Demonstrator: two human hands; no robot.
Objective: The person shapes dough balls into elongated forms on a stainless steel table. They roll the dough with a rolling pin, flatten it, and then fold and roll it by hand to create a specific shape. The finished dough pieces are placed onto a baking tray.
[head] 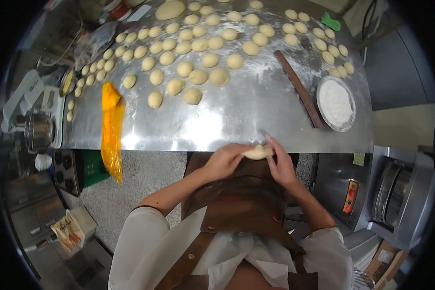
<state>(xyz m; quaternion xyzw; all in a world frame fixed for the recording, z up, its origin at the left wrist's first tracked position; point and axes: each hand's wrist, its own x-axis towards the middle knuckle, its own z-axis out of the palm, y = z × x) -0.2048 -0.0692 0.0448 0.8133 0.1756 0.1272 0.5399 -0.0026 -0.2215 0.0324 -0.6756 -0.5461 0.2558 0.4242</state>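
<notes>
A piece of pale dough [256,153] is held between both hands at the near edge of the steel table [239,134]. My left hand [227,160] grips its left end with thumb and fingers. At its right end, my right hand [281,165] has its fingers and thumb around the dough, slightly blurred. Many dough balls [192,96] rest in loose rows across the far and left parts of the table. A brown wooden rolling pin [299,88] lies slanted on the right, beside a metal bowl of white flour [335,103].
An orange piping bag [111,134] hangs over the near edge at left. A larger dough piece [170,9] and a green cloth or scraper [330,22] lie at the far side. A kitchen scale [25,96] stands left; a metal machine with lit buttons [350,197] is right.
</notes>
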